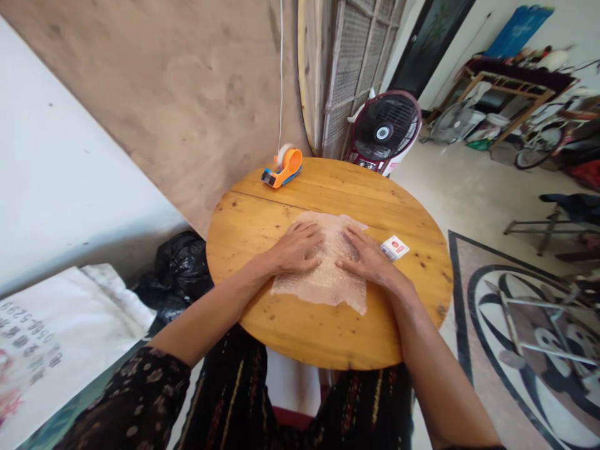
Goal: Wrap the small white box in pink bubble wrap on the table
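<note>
Pale floor (445,181): runs off to the right. Round wooden table (244,237): bare planks at left and towards the near rim, giving room to slide outward. Fan (398,125): just past the far right rim. Bubble wrap sheet (325,287): mid-table, ragged-edged, inside the rim. Left hand (299,247) and right hand (365,255): laid on it, thumbs splayed, gripping nothing; smoothing probably wants light, even pressure from middle to corners. Orange tape dispenser (284,175): near the far rim. Small white packet (396,247): just beside the right hand, easily nudged.
</note>
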Demonstrator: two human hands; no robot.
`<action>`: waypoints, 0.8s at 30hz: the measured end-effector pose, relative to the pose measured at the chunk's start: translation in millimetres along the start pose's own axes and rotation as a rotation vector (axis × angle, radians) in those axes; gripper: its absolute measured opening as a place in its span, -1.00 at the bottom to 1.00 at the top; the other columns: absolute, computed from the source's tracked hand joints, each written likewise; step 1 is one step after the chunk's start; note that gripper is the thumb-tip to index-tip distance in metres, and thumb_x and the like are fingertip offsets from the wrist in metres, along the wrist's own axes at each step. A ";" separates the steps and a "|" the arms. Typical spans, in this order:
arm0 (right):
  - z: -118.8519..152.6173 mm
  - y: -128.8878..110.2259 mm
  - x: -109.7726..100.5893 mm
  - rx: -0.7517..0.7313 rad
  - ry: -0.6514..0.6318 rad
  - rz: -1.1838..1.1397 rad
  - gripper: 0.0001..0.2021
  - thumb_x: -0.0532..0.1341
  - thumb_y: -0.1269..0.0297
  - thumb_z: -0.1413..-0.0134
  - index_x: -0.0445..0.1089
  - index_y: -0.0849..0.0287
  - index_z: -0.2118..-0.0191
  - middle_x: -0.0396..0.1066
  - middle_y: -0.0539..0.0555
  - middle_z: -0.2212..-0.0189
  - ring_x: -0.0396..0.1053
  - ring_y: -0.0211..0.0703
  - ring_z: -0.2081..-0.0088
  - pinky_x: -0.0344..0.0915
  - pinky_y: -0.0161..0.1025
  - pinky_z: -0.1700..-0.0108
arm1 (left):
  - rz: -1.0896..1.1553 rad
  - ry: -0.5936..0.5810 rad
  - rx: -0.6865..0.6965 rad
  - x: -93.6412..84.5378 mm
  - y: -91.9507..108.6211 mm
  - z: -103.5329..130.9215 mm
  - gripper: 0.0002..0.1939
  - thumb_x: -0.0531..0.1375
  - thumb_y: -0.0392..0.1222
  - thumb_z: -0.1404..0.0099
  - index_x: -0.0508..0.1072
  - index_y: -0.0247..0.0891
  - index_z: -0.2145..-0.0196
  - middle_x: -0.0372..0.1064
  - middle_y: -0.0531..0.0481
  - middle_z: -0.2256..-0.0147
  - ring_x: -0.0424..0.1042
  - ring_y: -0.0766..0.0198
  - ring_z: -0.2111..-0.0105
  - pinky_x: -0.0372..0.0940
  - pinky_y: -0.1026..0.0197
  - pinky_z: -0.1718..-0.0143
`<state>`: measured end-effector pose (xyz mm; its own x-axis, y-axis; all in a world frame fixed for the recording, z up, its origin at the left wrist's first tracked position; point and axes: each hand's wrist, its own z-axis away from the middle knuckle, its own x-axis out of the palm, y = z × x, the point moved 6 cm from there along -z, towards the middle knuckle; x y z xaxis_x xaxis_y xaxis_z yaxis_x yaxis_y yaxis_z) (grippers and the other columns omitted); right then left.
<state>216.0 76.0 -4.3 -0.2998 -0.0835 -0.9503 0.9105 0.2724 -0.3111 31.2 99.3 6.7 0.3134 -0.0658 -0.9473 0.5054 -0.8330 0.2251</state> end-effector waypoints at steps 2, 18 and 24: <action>0.5 -0.1 0.6 -0.007 -0.006 0.013 -0.13 0.18 -0.15 -0.05 0.01 0.33 -0.35 -0.09 0.32 -0.37 -0.09 0.16 -0.36 -0.06 0.07 -0.33 | 0.005 0.012 0.036 -0.4 3.0 0.1 -0.46 0.13 -0.08 -0.23 0.31 -0.32 -0.13 0.12 -0.25 -0.26 0.02 -0.03 -0.30 -0.06 -0.05 -0.30; 12.0 -84.2 -4.1 -0.105 0.025 0.424 -0.56 -0.04 0.53 -0.18 0.25 0.36 -0.16 0.25 0.34 -0.18 0.19 0.11 -0.18 0.11 0.01 -0.19 | 0.055 -0.094 -0.053 4.7 -5.0 0.1 -0.24 0.17 0.08 -0.13 0.21 -0.35 -0.21 0.05 -0.29 -0.29 -0.02 -0.10 -0.31 -0.09 -0.06 -0.30; -18.2 -84.0 14.7 -0.132 -0.002 0.297 -0.56 -0.02 0.42 -0.23 0.19 0.34 -0.21 0.24 0.30 -0.19 0.19 0.00 -0.18 0.13 -0.09 -0.20 | 0.095 -0.125 -0.108 1.2 -2.6 0.2 -0.12 0.16 0.07 -0.11 0.05 -0.45 -0.28 -0.05 -0.32 -0.33 -0.06 -0.02 -0.34 -0.14 0.01 -0.33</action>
<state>129.9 69.3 8.0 -0.0259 0.0160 -0.9995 0.9133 0.4068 -0.0171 30.1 101.2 4.9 0.2645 -0.2146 -0.9402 0.5638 -0.7565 0.3313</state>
